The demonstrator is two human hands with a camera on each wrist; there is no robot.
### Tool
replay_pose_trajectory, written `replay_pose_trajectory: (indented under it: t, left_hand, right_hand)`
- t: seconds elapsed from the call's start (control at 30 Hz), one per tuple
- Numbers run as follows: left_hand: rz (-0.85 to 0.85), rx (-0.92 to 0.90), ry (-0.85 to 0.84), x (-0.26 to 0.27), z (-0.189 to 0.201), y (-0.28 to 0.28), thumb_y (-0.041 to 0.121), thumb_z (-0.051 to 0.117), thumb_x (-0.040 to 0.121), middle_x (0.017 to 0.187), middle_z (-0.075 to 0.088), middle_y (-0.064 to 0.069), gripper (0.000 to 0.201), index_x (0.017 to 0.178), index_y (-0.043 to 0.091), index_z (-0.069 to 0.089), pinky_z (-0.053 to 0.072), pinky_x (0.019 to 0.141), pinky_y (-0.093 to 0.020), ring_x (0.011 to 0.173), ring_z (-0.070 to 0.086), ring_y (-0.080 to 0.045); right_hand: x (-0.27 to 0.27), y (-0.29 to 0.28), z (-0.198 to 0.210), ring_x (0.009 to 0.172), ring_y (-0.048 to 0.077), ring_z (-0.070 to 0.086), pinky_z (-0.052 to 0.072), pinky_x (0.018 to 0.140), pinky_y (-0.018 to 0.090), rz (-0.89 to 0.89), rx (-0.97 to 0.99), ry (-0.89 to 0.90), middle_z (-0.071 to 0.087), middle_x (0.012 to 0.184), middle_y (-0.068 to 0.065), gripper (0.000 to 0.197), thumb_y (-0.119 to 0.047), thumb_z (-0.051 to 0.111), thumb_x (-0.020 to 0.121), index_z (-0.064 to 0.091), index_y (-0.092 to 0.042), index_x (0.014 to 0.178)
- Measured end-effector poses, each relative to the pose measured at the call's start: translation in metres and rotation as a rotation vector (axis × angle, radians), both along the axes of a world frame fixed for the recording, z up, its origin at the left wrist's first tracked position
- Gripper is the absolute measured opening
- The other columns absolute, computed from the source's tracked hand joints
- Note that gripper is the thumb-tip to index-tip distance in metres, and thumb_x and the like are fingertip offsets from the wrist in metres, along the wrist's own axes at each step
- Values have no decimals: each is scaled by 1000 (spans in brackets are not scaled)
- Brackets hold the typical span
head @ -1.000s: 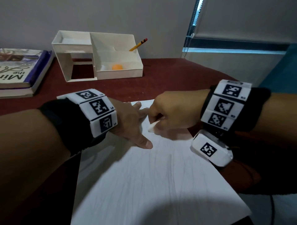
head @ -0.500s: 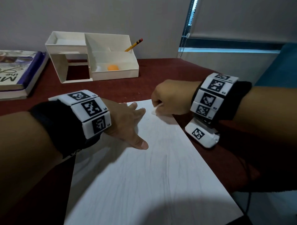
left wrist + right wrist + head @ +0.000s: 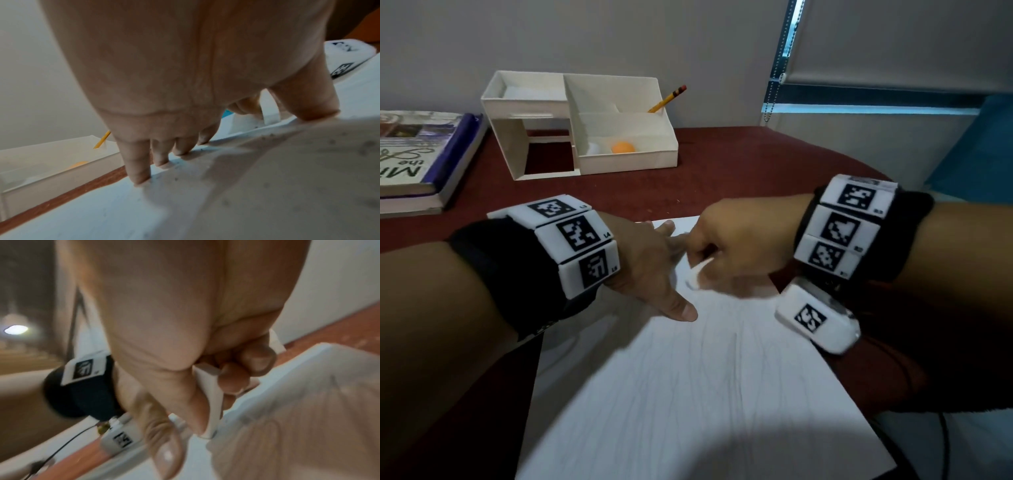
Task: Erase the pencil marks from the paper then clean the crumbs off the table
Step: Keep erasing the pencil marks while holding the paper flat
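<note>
A white sheet of paper [image 3: 688, 387] with faint pencil lines lies on the dark red table [image 3: 722, 164]. My left hand [image 3: 654, 263] lies flat on the sheet's far left part, fingers spread, fingertips [image 3: 139, 177] pressing the paper [image 3: 267, 186] near its far edge. My right hand [image 3: 736, 246] is curled round a white eraser [image 3: 697, 272] and holds its lower end against the sheet near the far edge, just right of the left hand. In the right wrist view the eraser [image 3: 209, 386] is pinched between thumb and fingers. Small grey crumbs [image 3: 267, 136] dot the paper.
A white desk organizer [image 3: 585, 126] stands at the back, holding a yellow pencil [image 3: 667, 99] and an orange ball [image 3: 623, 147]. A stack of books [image 3: 417, 161] lies at the far left. A window blind with a bead chain [image 3: 777, 68] hangs at the right.
The right hand moved out to the paper's far right corner with the eraser, then came back left and nearer, close to the left hand. The left hand stayed pressed on the sheet.
</note>
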State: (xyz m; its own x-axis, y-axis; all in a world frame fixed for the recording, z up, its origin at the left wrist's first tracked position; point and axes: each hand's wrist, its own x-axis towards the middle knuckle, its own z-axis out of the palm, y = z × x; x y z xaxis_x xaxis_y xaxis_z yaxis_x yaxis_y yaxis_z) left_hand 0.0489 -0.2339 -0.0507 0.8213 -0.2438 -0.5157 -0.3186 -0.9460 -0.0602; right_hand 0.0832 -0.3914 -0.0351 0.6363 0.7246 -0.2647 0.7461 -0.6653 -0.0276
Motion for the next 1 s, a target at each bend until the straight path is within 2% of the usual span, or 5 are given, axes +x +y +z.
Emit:
replay_pose_trajectory:
  t: [0.13, 0.3, 0.53, 0.8, 1.0]
  left_hand:
    - [-4, 68, -34, -4, 5, -4, 82, 51, 74, 165, -7, 2, 112, 156, 28, -3, 23, 118, -47, 150, 13, -24]
    - [22, -22, -123, 1, 14, -18, 78, 60, 71, 137, 55, 2, 90, 141, 24, 44, 46, 96, -36, 117, 56, -20]
    - [-18, -19, -37, 6, -1, -20, 88, 49, 68, 165, -7, 2, 109, 153, 43, -3, 23, 117, -49, 150, 15, -25]
    - [-11, 80, -39, 5, 1, -25, 87, 49, 69, 163, -15, 4, 117, 153, 36, -15, 17, 118, -51, 151, 5, -24]
    - [-42, -22, -17, 8, -4, -18, 85, 53, 69, 165, 5, 1, 103, 152, 46, 6, 22, 118, -47, 149, 15, -23]
  right_hand:
    - [35, -12, 4, 76, 13, 60, 46, 62, 24, -156, 6, -105, 65, 82, -8, 24, -42, 64, 94, 72, -19, 90]
    - [50, -19, 22, 80, 13, 64, 49, 68, 28, -265, 112, -81, 69, 82, -6, 15, -33, 69, 92, 73, -21, 99]
    - [15, -17, 0, 70, 6, 60, 49, 61, 24, -116, -4, -42, 65, 76, -9, 14, -36, 70, 89, 72, -21, 88]
    - [31, -20, 2, 76, 12, 63, 43, 58, 25, -171, 8, -139, 64, 77, -8, 18, -37, 67, 91, 72, -21, 87]
    - [5, -5, -1, 72, 11, 64, 53, 67, 29, -27, 18, 35, 69, 79, -4, 19, -37, 70, 89, 75, -19, 93]
